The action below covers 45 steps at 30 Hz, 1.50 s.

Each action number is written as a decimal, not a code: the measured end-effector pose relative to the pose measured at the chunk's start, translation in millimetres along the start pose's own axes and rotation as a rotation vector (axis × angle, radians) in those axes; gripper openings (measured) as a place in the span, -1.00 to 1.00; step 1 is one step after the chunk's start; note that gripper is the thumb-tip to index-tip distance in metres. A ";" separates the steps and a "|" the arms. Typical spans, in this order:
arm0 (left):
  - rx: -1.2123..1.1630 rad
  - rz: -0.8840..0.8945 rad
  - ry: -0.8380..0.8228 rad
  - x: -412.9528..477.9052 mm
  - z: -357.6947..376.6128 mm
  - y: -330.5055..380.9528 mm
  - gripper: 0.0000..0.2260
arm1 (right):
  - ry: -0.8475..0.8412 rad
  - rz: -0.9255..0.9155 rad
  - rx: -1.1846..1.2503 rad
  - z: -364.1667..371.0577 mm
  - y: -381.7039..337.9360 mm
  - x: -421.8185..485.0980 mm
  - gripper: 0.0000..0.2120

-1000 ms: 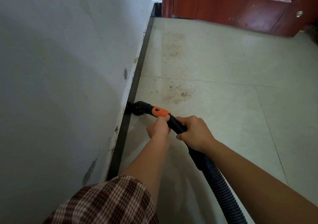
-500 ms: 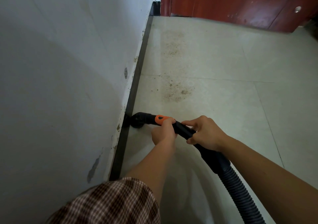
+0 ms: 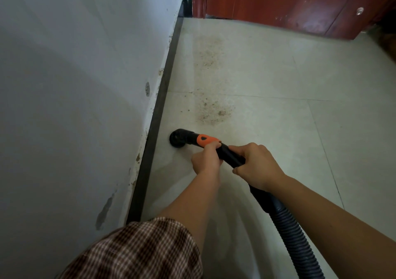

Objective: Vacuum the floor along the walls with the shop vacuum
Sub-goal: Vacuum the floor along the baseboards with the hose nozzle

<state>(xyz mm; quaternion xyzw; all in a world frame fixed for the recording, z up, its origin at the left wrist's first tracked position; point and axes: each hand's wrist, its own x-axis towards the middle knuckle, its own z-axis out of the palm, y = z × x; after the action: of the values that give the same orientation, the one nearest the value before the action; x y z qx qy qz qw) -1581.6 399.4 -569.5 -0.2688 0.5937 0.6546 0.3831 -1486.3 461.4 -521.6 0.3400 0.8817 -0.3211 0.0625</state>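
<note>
Head view, hands: your left hand (image 3: pixel 206 158) pinches the wand (image 3: pixel 230 155) right behind the orange collar (image 3: pixel 206 139); your right hand (image 3: pixel 257 165) is wrapped round it further back.
Nozzle: the round nozzle (image 3: pixel 179 138) is down on the floor (image 3: pixel 278 128), near the dark skirting (image 3: pixel 158 115) but not touching it.
Risk, edge: hold that gap and you'll likely miss the strip along the skirting.
Risk, grit: the brown grit (image 3: pixel 214 109) ahead sits out from the skirting, so it's easy to skip.
Risk, hose: the ribbed hose (image 3: pixel 293 231) trails behind you, and a snag could lift the nozzle.
</note>
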 end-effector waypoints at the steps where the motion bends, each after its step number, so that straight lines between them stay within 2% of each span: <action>1: -0.006 -0.005 -0.021 -1.4 2.8 -1.8 -0.79 | 0.010 0.009 -0.003 -1.8 2.9 -1.3 -0.55; 10: 0.016 -0.039 -0.156 -17.0 32.3 -29.8 -0.90 | 0.082 0.096 -0.009 -23.9 36.4 -19.7 -0.64; 24: -0.028 -0.140 -0.305 -20.9 100.5 -61.4 -0.87 | 0.126 0.181 -0.019 -64.0 90.0 -6.9 -0.75; 30: -0.024 -0.144 -0.290 -19.4 132.6 -63.3 -0.91 | 0.113 0.163 0.021 -82.5 111.4 6.7 -0.78; 40: -0.018 -0.071 -0.276 -20.3 199.9 -61.8 -0.80 | 0.092 0.137 0.063 -131.3 142.1 39.9 -0.72; 45: 0.024 -0.051 -0.228 -25.3 217.1 -53.9 -0.75 | 0.073 0.106 0.055 -143.0 143.9 50.9 -0.82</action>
<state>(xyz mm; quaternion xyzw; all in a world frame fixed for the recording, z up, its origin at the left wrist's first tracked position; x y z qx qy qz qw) -1500.7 608.3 -547.2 -0.2034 0.5470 0.6637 0.4679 -1417.5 657.9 -501.2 0.3993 0.8551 -0.3287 0.0378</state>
